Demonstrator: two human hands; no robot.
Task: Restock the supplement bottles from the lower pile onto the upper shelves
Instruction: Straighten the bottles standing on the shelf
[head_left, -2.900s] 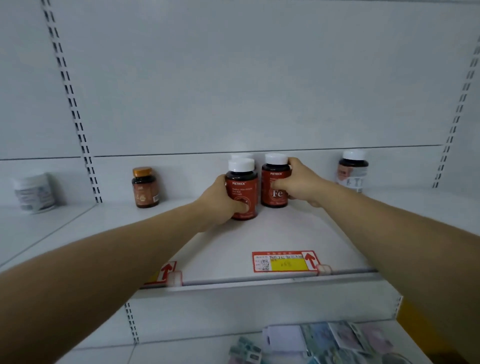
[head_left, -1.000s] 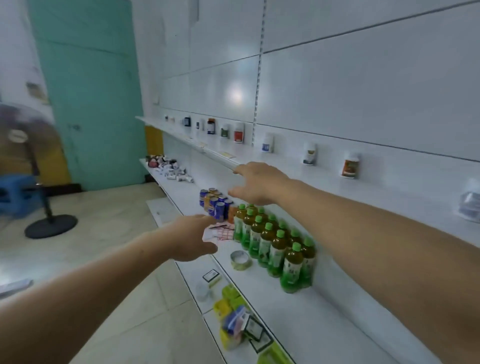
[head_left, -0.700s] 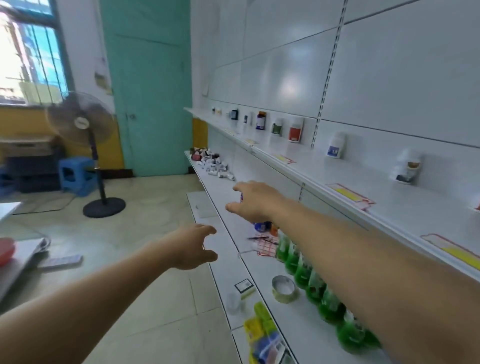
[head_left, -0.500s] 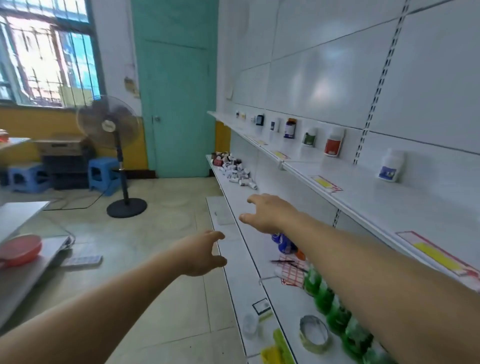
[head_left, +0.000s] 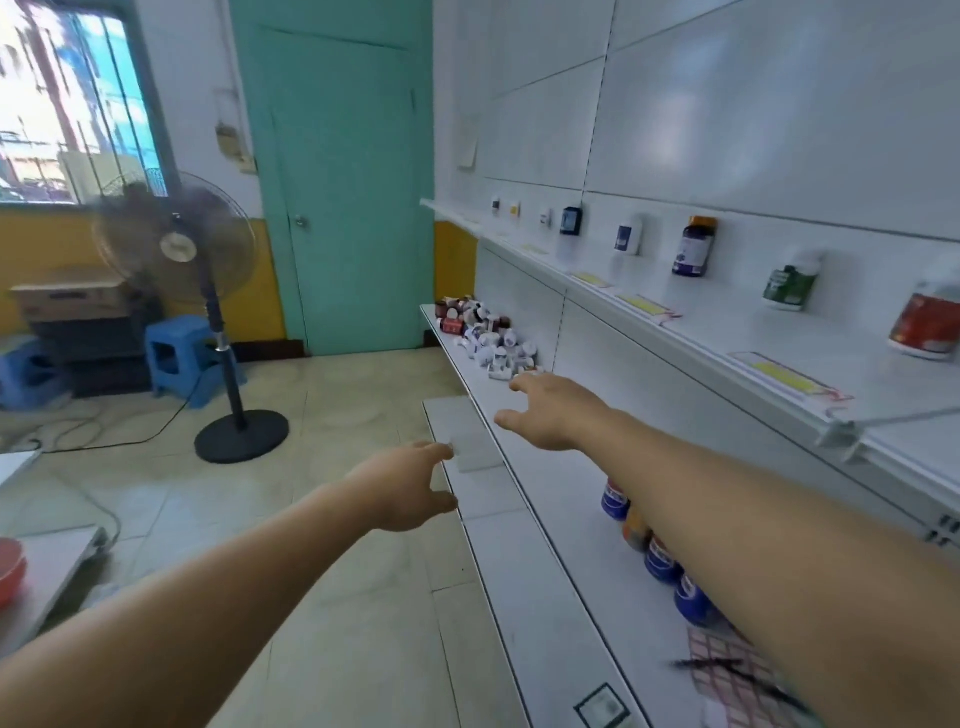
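Along the right wall, two long white metal shelves run toward a teal door. Lower shelf: smooth, flat, matte white; at its far end lies the pile of supplement bottles, small cylinders jumbled on their sides, white and dark red. Upper shelf: single bottles spaced well apart against the back panel, upright, among them a dark bottle with an orange cap and a green-labelled white one; yellow price strips along the lip. Left hand: extended over the tiled floor, fingers loosely spread, holding nothing. Right hand: stretched over the lower shelf, fingers spread and relaxed, empty, fingertips near the pile but not touching it. Blue round cans stand beneath the right forearm. Pedestal fan at left, blurred.
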